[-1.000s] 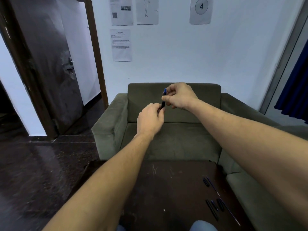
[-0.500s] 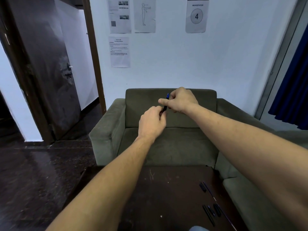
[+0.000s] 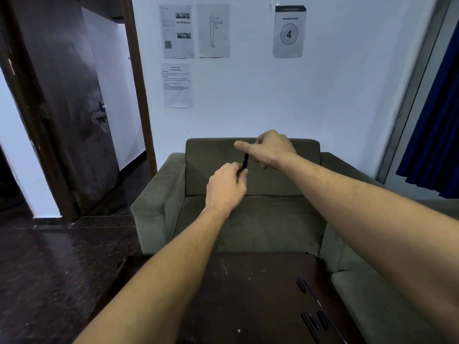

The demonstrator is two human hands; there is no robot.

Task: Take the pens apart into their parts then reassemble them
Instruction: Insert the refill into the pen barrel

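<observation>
1. Pen [image 3: 245, 162]: lower end buried in left hand [image 3: 227, 188], top behind right hand [image 3: 272, 148].
2. Pen parts [image 3: 313, 323] on table [image 3: 248, 294]: too small and dark to identify, some cut off by bottom edge.

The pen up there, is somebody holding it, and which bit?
Yes. The left hand pinches the pen at its lower end. The right hand is at its top end; its grip there is hidden.

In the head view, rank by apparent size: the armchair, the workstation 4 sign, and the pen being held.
1. armchair
2. workstation 4 sign
3. pen, mostly hidden by the left hand and right hand; distances differ, so this ranks appearance only.
</observation>
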